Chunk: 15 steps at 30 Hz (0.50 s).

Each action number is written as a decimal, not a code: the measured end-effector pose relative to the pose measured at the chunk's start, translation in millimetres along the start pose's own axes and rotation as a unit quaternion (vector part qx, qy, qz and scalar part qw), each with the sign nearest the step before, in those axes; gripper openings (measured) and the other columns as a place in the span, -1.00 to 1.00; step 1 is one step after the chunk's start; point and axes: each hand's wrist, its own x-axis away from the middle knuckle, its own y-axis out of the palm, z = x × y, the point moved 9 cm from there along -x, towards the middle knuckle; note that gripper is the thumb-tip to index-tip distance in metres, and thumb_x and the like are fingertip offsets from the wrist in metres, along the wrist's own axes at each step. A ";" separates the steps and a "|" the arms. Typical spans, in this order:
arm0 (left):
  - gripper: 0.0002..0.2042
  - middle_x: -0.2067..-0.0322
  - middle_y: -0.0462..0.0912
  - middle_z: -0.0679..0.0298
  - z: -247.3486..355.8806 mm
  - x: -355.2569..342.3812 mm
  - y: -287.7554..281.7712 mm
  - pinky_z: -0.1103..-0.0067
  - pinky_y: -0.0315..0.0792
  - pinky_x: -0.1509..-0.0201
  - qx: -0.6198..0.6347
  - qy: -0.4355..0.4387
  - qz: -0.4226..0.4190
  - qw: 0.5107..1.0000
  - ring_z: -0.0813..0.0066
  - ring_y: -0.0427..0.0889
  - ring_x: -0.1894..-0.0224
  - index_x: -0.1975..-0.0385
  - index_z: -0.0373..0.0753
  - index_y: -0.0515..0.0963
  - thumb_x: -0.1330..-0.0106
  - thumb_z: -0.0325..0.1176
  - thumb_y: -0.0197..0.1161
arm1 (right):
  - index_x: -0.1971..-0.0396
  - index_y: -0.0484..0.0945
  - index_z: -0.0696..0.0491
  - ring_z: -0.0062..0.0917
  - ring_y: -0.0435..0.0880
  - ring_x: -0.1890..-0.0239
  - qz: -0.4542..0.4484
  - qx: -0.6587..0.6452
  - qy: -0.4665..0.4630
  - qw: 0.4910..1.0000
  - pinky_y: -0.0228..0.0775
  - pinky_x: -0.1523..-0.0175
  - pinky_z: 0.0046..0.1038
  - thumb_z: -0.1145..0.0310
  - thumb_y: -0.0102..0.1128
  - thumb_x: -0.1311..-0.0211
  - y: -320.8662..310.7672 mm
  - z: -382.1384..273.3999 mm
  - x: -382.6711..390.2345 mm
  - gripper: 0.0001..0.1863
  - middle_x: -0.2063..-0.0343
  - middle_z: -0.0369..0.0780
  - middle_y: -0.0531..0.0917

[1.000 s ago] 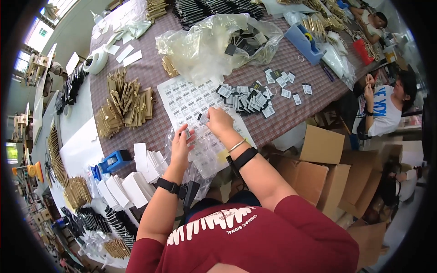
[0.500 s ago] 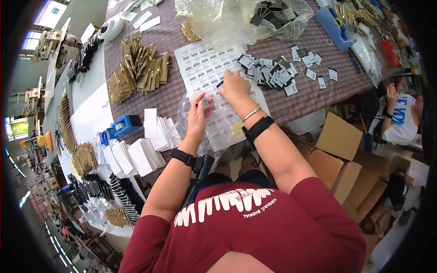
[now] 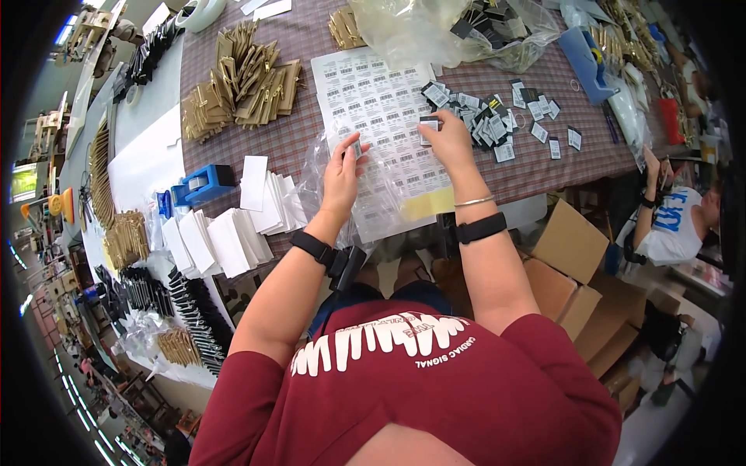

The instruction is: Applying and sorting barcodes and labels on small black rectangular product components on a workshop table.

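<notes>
My right hand (image 3: 452, 146) pinches a small black tag with a white barcode label (image 3: 427, 130) between thumb and fingers, above the right side of a sheet of barcode stickers (image 3: 373, 105). To its left, my left hand (image 3: 342, 177) is raised with thumb and fingers closed on a small greyish tag (image 3: 356, 147), whose face I cannot make out. Clear plastic film (image 3: 365, 206) lies around the left hand and over the sheet's lower part. Just beyond the right hand spreads a loose pile of labelled black tags (image 3: 489, 124).
Brown card pieces (image 3: 245, 78) are heaped at left. White cards (image 3: 233, 241) and a blue tape dispenser (image 3: 203, 185) sit nearer. A plastic bag of black tags (image 3: 497, 35) and another blue dispenser (image 3: 587, 66) stand far right. Open cardboard boxes (image 3: 571, 241) and another person (image 3: 676, 225) are at right.
My right hand has moved right, away from my left hand, and the labelled face of its tag now shows. The left hand stays nearly in place. The whole view has shifted slightly.
</notes>
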 end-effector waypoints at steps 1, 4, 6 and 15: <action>-0.67 0.09 0.54 0.29 6.5 -6.7 2.8 0.67 0.36 0.13 -0.017 0.002 -0.006 1.000 0.62 0.50 0.17 -0.11 -0.14 0.31 -0.42 -0.24 -0.17 | 0.27 0.53 0.14 -0.19 0.60 0.29 0.006 -0.026 -0.010 1.000 0.41 0.22 -0.28 0.23 0.28 0.10 -3.3 3.0 2.6 -0.61 0.35 -0.08 0.63; -0.66 0.09 0.54 0.27 23.4 -18.9 14.6 0.66 0.37 0.19 0.023 -0.036 -0.052 0.998 0.58 0.52 0.17 -0.10 -0.14 0.32 -0.42 -0.19 -0.20 | 0.23 0.52 0.11 -0.25 0.58 0.31 0.119 0.092 -0.119 0.981 0.40 0.20 -0.30 0.27 0.28 0.07 -28.5 -28.2 20.5 -0.63 0.33 -0.12 0.60; -0.62 0.09 0.53 0.21 29.3 -11.7 33.9 0.59 0.43 0.20 0.165 -0.114 -0.134 0.970 0.45 0.54 0.15 -0.10 -0.18 0.32 -0.43 -0.15 -0.26 | 0.22 0.52 0.10 -0.26 0.57 0.30 0.202 0.190 -0.199 0.940 0.39 0.17 -0.32 0.28 0.26 0.04 -46.2 -67.2 43.4 -0.65 0.31 -0.13 0.58; -0.57 0.01 0.41 0.19 24.5 33.3 71.7 0.44 0.38 -0.07 0.310 -0.205 -0.233 0.899 0.34 0.47 0.06 -0.14 -0.23 0.27 -0.44 -0.10 -0.29 | 0.35 0.51 0.04 -0.39 0.50 0.21 0.056 0.095 -0.395 0.912 0.34 0.10 -0.41 0.43 0.31 0.20 -23.5 -126.6 112.9 -0.70 0.29 -0.28 0.55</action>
